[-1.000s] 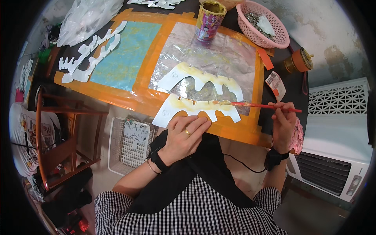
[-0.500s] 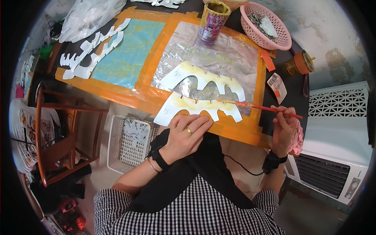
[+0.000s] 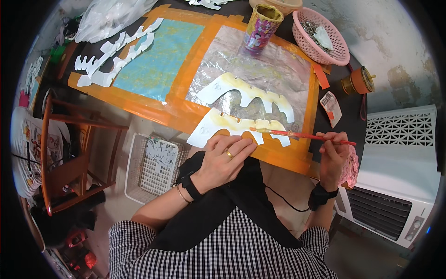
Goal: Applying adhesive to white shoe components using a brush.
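My right hand (image 3: pixel 333 160) is closed around the red handle of a slim brush (image 3: pixel 306 136), which points left. Its tip rests on a white cut-out piece (image 3: pixel 203 131) with scalloped edges and a yellowish coating along its upper side. Along the lower edge of that piece lie the outstretched fingers of my left hand (image 3: pixel 223 162), flat and pressing it down. Just beyond it is a second similar white piece (image 3: pixel 216 87), also yellowed along its upper edge. Both lie on a clear plastic sheet (image 3: pixel 218 49) bordered by orange tape.
Behind the pieces stands a smeared can (image 3: pixel 264 28), with a pink basket (image 3: pixel 341 51) of small metal bits to its right. More white cut-outs (image 3: pixel 100 76) lie at left beside a blue sheet (image 3: pixel 162 60). An orange-wrapped jar (image 3: pixel 360 80) sits near the wall; an air cooler (image 3: pixel 395 158) stands right.
The brush tip has moved left and nearer to me across the near white piece. My left hand stays on that piece. The whole view has shifted slightly.
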A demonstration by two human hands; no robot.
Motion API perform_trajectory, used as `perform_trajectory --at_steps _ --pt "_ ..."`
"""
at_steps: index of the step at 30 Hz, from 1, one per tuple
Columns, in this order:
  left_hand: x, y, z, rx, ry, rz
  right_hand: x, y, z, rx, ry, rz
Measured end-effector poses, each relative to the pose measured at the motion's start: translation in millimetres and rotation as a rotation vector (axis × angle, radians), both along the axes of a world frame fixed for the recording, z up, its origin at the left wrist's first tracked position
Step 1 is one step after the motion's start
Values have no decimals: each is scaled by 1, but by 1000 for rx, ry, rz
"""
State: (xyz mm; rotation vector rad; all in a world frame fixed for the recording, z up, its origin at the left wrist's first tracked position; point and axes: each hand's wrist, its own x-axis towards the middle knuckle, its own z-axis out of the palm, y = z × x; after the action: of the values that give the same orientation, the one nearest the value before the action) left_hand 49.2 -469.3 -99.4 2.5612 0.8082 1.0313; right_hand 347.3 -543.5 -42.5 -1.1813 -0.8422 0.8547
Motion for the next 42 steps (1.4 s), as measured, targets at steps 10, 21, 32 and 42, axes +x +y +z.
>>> perform_trajectory --at_steps 10,21,32,42 --pt "1 -1 -2 -7 -5 5 -4 11 -1 37 -33 -20" --pt "-1 -3 -1 -9 13 14 -4 9 10 85 -101 13" --pt "-1 -2 -2 -14 10 10 -12 20 4 52 -43 39" --pt "-2 -6 -3 1 28 22 -14 19 0 50 -41 91"
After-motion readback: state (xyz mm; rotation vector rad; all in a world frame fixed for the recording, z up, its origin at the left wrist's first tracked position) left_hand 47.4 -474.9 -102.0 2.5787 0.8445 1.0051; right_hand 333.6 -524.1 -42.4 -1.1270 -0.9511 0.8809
